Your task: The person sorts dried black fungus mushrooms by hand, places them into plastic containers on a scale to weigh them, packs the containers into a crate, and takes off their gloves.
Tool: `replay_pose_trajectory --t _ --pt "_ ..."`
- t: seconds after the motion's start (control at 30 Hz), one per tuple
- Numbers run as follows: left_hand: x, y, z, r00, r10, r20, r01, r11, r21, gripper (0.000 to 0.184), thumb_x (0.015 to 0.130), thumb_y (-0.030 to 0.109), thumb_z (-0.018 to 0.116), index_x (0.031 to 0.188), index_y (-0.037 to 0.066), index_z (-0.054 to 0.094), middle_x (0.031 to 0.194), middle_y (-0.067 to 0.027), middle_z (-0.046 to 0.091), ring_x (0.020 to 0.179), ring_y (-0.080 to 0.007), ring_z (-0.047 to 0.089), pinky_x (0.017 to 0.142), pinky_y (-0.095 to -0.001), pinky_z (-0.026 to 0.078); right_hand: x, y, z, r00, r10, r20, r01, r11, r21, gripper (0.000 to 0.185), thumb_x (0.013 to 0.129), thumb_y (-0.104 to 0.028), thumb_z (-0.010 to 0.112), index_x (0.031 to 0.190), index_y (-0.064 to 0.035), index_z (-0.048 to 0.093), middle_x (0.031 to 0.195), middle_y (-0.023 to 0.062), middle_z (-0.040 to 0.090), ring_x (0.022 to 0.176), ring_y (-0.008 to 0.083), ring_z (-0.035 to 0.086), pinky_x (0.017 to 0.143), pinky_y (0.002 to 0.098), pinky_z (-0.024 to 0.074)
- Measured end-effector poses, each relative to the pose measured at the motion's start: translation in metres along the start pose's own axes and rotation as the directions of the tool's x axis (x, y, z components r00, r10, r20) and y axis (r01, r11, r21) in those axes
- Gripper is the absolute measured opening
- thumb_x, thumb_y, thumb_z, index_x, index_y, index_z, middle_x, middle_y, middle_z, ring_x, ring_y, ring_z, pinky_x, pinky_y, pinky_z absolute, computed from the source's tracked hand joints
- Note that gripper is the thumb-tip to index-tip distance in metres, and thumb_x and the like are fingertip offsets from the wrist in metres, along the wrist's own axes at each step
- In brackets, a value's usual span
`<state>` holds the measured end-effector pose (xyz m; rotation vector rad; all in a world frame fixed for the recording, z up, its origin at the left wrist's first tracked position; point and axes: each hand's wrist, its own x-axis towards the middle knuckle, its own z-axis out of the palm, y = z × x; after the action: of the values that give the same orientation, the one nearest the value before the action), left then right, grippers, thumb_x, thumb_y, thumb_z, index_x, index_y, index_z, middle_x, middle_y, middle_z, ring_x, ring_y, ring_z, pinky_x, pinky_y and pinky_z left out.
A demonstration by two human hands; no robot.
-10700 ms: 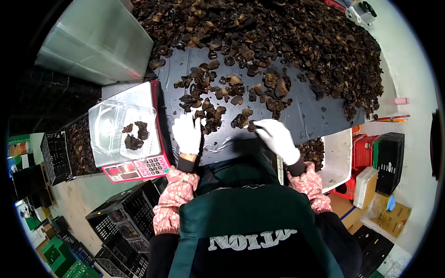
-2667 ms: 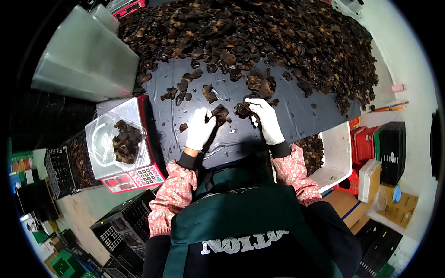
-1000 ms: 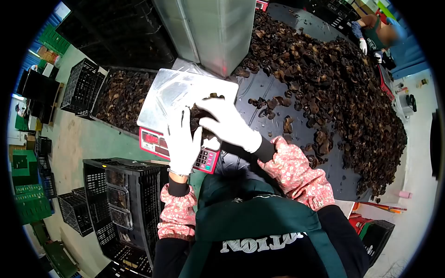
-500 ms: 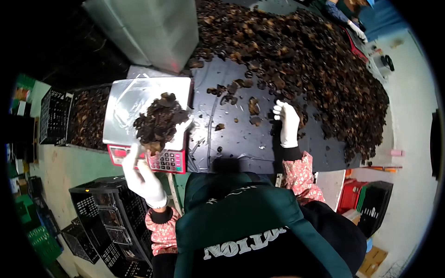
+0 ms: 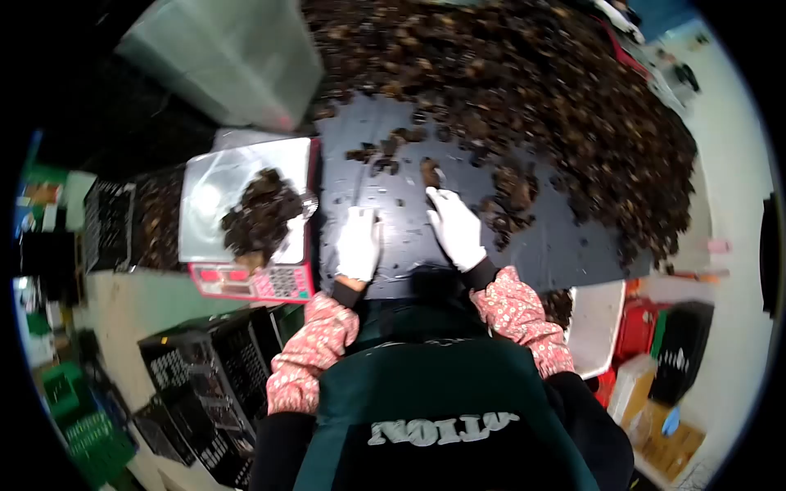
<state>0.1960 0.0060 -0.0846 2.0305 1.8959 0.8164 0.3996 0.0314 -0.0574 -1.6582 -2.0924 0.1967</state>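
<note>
Fungus piece (image 5: 430, 172) on the counter (image 5: 561, 254), at the right hand (image 5: 455, 229); whether those fingers grip it cannot be told. Left hand (image 5: 359, 244): fingers extended, empty. Piece probably light, pliable, slippery; best pinched gently mid-body.

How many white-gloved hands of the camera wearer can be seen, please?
2. The left hand is over the dark table, right of the scale; the right hand is farther right, near a brown piece. Neither is hidden.
</note>
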Motion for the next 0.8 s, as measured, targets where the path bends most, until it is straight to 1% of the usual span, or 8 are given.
replay_pose_trajectory --t 0.1,0.3,0.4,0.53,0.57,0.63,0.7,0.8 --pt "-0.003 -0.01 0.022 0.976 0.096 -0.194 -0.111 0.992 -0.066 0.02 0.088 0.015 0.061 0.107 0.007 0.059 0.1 -0.0157 0.058 0.087 -0.0378 0.061 0.073 -0.0428 0.051 0.01 0.005 0.015 0.998 -0.056 0.005 0.056 0.998 0.016 0.02 0.086 -0.016 0.063 0.105 -0.0133 0.067 0.096 0.0082 0.063 0.078 0.0299 0.065 0.067 0.0391 0.0535" --pt "0.01 0.021 0.009 0.997 -0.066 0.037 0.073 0.974 -0.217 0.034 0.089 0.018 0.06 0.119 0.004 0.055 0.108 -0.0178 0.056 0.1 -0.0357 0.059 0.084 -0.042 0.05 0.007 0.016 0.013 0.999 0.042 0.019 -0.046 0.947 0.318 0.015 0.087 -0.012 0.061 0.1 -0.0097 0.069 0.086 0.0076 0.067 0.072 0.0263 0.066 0.065 0.038 0.0515" --pt "0.004 0.026 -0.004 0.995 -0.095 0.028 0.098 0.973 -0.207 0.042 0.09 0.021 0.061 0.127 0.005 0.052 0.113 -0.0154 0.055 0.104 -0.0332 0.058 0.085 -0.0402 0.05 0.008 0.007 -0.009 0.806 0.311 0.504 -0.59 0.492 0.64 0.021 0.091 -0.01 0.057 0.108 -0.004 0.068 0.079 -0.0045 0.059 0.059 0.0056 0.049 0.054 0.0206 0.0406" --pt "-0.021 0.02 -0.035 0.99 -0.139 -0.02 0.124 0.928 -0.351 0.036 0.091 0.02 0.062 0.123 0.005 0.057 0.105 -0.0129 0.06 0.096 -0.0317 0.062 0.083 -0.0379 0.051 0.017 -0.006 -0.01 0.821 0.194 0.537 -0.562 0.106 0.82 0.023 0.093 -0.009 0.053 0.111 -0.0005 0.065 0.077 -0.002 0.056 0.058 0.0047 0.048 0.052 0.0195 0.0394" --pt "-0.029 0.017 -0.046 0.981 -0.182 0.068 0.194 0.889 -0.416 0.033 0.09 0.019 0.063 0.12 0.005 0.06 0.101 -0.0119 0.062 0.093 -0.0312 0.063 0.082 -0.0371 0.051 0.02 -0.008 -0.009 0.822 0.191 0.537 -0.561 0.111 0.82 0.023 0.093 -0.009 0.053 0.111 -0.0005 0.065 0.077 -0.002 0.056 0.058 0.0047 0.048 0.052 0.0195 0.0394" --pt "-0.05 0.006 -0.061 0.937 0.124 -0.325 -0.184 0.97 -0.161 0.016 0.089 0.009 0.062 0.103 0.003 0.068 0.096 -0.0133 0.067 0.086 -0.025 0.066 0.075 -0.0328 0.054 0.025 -0.011 -0.008 0.837 0.151 0.525 -0.547 0.249 0.8 0.023 0.093 -0.01 0.053 0.111 -0.0009 0.065 0.078 -0.0022 0.057 0.059 0.0043 0.048 0.052 0.0199 0.0403" --pt "-0.068 0.002 -0.083 0.941 0.076 -0.328 -0.136 0.977 -0.164 0.013 0.086 0.003 0.063 0.098 0.002 0.069 0.09 -0.012 0.068 0.082 -0.0251 0.067 0.073 -0.0324 0.055 0.029 -0.013 -0.003 0.825 0.121 0.552 -0.552 0.378 0.743 0.019 0.091 -0.009 0.057 0.106 -0.0015 0.066 0.079 -0.0028 0.058 0.063 0.0055 0.051 0.058 0.0211 0.0444" --pt "-0.093 -0.003 -0.114 0.88 -0.322 -0.35 0.145 0.882 -0.448 0.014 0.088 0.003 0.061 0.098 0.001 0.07 0.082 -0.0087 0.068 0.074 -0.0222 0.066 0.069 -0.0305 0.054 0.026 -0.017 0.028 0.956 0.027 0.291 -0.179 0.842 0.509 0.021 0.086 -0.01 0.063 0.107 -0.0058 0.065 0.082 0.0031 0.061 0.077 0.0156 0.061 0.073 0.0286 0.0503"
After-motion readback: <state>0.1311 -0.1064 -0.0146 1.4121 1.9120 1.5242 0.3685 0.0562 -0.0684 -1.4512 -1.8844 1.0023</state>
